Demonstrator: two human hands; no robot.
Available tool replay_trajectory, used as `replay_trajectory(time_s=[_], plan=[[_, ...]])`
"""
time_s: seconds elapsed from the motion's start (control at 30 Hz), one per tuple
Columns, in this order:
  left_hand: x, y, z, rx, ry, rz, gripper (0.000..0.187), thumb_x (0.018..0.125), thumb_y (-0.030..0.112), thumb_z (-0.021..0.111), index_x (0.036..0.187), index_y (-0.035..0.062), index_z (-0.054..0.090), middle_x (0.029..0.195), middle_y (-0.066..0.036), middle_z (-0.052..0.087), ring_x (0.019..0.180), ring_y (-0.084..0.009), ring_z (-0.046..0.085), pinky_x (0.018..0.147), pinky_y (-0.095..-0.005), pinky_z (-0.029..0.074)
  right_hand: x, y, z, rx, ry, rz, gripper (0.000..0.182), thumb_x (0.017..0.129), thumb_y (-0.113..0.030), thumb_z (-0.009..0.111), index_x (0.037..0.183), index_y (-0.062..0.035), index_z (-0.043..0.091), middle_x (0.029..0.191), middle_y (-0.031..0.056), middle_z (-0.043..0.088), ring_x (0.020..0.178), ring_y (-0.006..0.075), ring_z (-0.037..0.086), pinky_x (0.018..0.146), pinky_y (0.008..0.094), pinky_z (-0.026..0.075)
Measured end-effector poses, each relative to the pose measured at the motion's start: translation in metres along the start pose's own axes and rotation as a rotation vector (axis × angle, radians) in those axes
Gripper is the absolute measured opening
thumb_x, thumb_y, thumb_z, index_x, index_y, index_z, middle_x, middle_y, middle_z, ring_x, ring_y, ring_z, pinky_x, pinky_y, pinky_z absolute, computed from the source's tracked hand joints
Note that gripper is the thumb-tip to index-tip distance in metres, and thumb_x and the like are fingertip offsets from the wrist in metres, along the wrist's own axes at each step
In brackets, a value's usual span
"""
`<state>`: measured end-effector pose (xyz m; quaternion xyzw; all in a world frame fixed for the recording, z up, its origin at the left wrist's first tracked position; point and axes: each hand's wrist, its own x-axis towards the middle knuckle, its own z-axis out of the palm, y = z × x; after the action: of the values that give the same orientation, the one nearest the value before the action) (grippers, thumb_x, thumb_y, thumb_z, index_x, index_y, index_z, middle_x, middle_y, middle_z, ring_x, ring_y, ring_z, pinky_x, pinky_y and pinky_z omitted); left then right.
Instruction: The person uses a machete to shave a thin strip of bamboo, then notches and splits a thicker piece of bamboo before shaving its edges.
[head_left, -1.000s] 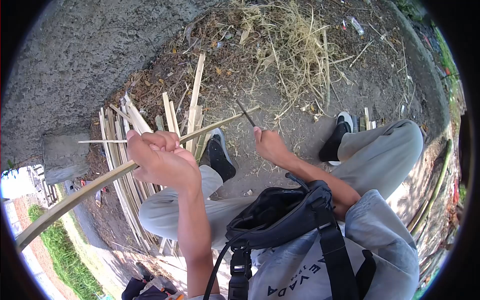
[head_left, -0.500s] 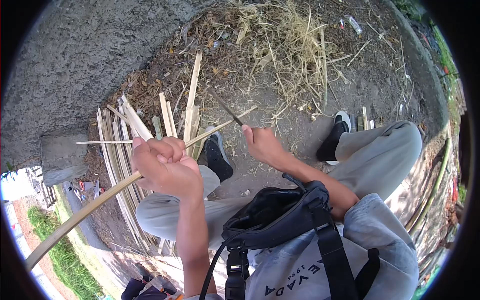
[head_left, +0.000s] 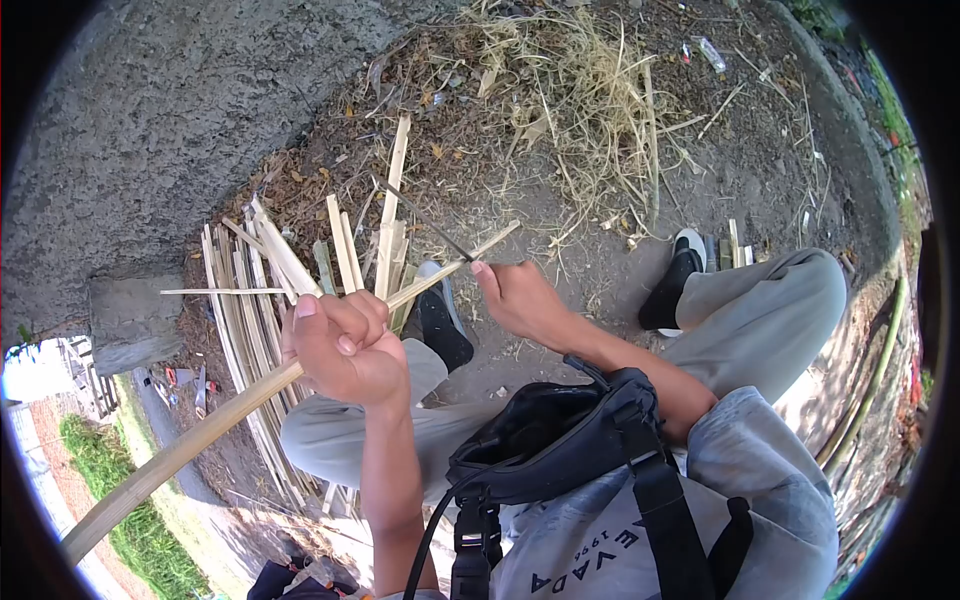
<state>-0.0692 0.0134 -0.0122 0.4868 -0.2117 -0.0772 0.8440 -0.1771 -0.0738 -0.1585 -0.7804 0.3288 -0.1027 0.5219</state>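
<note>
My left hand point(head_left: 352, 348) is closed around a long bamboo strip point(head_left: 195, 435), which runs from the lower left up past my fist to a tip near my right hand. My right hand point(head_left: 522, 302) grips a knife, its handle hidden in the fist. The narrow dark knife blade point(head_left: 425, 218) points up and left, crossing over the bamboo strip close to its far end. A thin pale sliver point(head_left: 220, 291) sticks out level to the left of my left fist.
Split bamboo strips point(head_left: 235, 330) lie in a bundle beside my left leg. Beyond my feet is a heap of dry shavings point(head_left: 595, 110) on the dirt. A black bag point(head_left: 550, 450) hangs at my waist. A concrete slab point(head_left: 180, 130) fills the upper left.
The knife has swung left, its blade now lying flatter across the bamboo strip, and my right hand has shifted slightly left. The strip shows a broader, paler face on the lower left.
</note>
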Motion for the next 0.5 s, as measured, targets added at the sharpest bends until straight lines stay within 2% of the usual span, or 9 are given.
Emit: replay_trajectory(time_s=[0.1,0.2,0.4,0.5], plan=[[0.004,0.002,-0.005,-0.004,0.032,-0.001,0.041,0.091,0.012,0.049,0.056,0.0147,0.026,0.040,0.001,0.025,0.034,-0.0074,0.014,0.035,-0.0267,0.016,-0.010,-0.031,-0.011,-0.068,-0.037,-0.094,0.050,0.100,-0.035,0.042,0.079,0.0045,0.063,0.061,0.0285,0.058,0.062,0.0493,0.060,0.062,0.0546,0.049],[-0.001,0.002,-0.007,-0.009,-0.002,0.014,0.040,0.090,0.011,0.049,0.056,0.0143,0.027,0.040,0.000,0.026,0.034,-0.0071,0.014,0.035,-0.0265,0.016,-0.013,-0.027,-0.009,-0.050,-0.033,-0.148,0.043,0.101,-0.031,0.042,0.083,0.0033,0.061,0.057,0.0268,0.056,0.058,0.0475,0.058,0.059,0.0515,0.048],[-0.005,0.003,-0.009,-0.012,-0.073,-0.002,0.040,0.091,0.011,0.049,0.057,0.0132,0.028,0.041,0.000,0.026,0.034,-0.0070,0.015,0.035,-0.0266,0.017,-0.024,-0.031,-0.005,0.017,-0.018,-0.180,0.046,0.102,-0.032,0.040,0.082,0.0038,0.061,0.057,0.0271,0.056,0.059,0.0476,0.059,0.058,0.0524,0.048],[-0.003,0.005,-0.011,-0.011,-0.062,0.009,0.040,0.091,0.011,0.049,0.057,0.0133,0.028,0.040,0.000,0.026,0.034,-0.0071,0.015,0.035,-0.0269,0.016,-0.013,0.012,0.013,-0.162,0.037,-0.009,0.049,0.102,-0.033,0.038,0.082,0.0045,0.060,0.058,0.0282,0.056,0.059,0.0485,0.059,0.059,0.0534,0.049]])
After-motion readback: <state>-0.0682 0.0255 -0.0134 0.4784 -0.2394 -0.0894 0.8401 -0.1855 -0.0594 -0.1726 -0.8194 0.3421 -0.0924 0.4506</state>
